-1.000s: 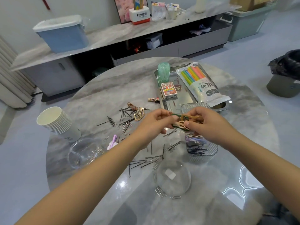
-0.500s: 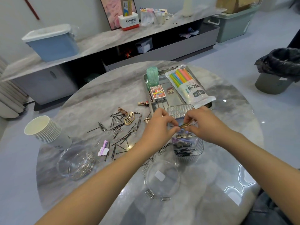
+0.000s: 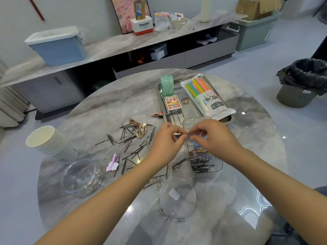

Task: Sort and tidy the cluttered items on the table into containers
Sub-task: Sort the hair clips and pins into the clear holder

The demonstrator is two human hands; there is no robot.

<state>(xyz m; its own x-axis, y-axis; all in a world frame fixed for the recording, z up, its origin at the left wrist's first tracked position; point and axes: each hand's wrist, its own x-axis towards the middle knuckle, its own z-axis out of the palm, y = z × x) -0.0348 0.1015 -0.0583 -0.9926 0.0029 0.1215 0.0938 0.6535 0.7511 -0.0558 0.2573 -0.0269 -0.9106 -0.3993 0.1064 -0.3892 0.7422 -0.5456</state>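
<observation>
Fingertips of both my left hand and right hand pinch a small clip above the ribbed tray near the table's far edge, while many hairpins remain scattered mid-table.

Two bare forearms, no sleeves, watch or rings visible, end in the left hand and right hand; dark trouser fabric shows lower right.

Pale blue floor, white wall, long grey marble-topped sideboard
</observation>
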